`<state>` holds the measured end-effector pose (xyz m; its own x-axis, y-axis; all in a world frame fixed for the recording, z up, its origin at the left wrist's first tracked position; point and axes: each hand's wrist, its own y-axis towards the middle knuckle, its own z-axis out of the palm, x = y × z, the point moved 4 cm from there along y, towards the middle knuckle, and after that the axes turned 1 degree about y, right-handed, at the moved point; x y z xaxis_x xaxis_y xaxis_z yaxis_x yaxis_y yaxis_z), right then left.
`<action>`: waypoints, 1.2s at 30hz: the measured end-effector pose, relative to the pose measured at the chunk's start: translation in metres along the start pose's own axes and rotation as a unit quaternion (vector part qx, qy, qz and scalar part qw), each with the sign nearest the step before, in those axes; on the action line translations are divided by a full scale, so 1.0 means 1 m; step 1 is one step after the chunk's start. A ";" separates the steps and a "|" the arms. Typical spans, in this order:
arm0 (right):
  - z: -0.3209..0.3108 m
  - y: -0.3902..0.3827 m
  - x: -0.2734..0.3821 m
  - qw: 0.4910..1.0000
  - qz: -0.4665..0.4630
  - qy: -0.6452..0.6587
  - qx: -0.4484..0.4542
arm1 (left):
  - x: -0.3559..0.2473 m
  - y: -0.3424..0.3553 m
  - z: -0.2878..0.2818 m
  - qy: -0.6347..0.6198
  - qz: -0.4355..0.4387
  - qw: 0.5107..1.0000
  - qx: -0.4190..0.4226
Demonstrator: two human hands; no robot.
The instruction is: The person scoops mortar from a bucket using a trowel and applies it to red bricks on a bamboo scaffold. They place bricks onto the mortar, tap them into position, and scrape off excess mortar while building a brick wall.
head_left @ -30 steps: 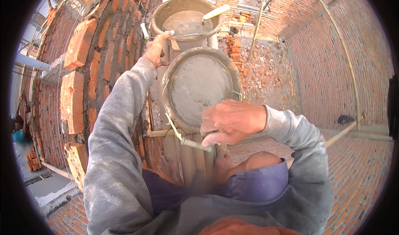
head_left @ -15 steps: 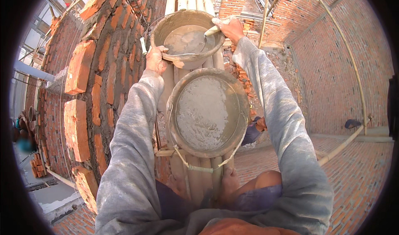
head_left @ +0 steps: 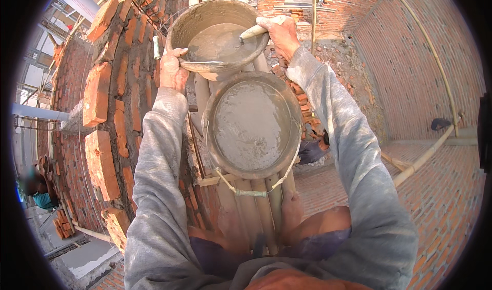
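My left hand is closed on the near left rim of a dark bucket, which is tilted toward me with grey wet mortar inside. My right hand is closed around the pale handle of a trowel at the bucket's right rim. The trowel's working end is hidden in the mortar. A second bucket, almost full of smooth wet mortar, stands nearer me, just below the tilted one. Its wire handle with a pale grip hangs toward my feet.
Bamboo poles carry the near bucket and my feet. An unfinished brick wall rises close on my left, its top bricks set in mortar. Another person is below right; one in teal is far left. A bamboo rail crosses the right.
The far bucket has come up and tilted more toward me, with my left hand still on its rim and my right hand on the trowel. The whole view has shifted slightly.
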<state>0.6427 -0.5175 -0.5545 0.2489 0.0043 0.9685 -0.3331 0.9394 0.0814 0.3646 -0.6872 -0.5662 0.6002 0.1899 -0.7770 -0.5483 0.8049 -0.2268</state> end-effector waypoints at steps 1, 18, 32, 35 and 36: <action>0.000 -0.008 0.012 1.000 -0.011 -0.002 0.020 | -0.011 -0.005 0.008 0.006 0.030 0.999 0.037; 0.012 -0.177 0.101 0.975 0.068 -0.134 0.163 | -0.111 -0.067 0.026 0.208 0.062 0.957 0.193; -0.006 -0.225 0.166 0.772 -0.254 -0.536 0.229 | -0.112 -0.150 0.110 0.255 0.096 0.921 0.277; -0.007 -0.246 0.169 0.699 -0.310 -0.603 0.229 | -0.114 -0.147 0.110 0.262 0.096 0.911 0.302; -0.007 -0.255 0.178 0.680 -0.380 -0.591 0.207 | -0.115 -0.144 0.108 0.253 0.097 0.915 0.299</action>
<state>0.7779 -0.7534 -0.4049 -0.3318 -0.9378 0.1019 -0.8060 0.3379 0.4860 0.4376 -0.7647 -0.3809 0.0967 0.1992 -0.9752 -0.1091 0.9760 0.1885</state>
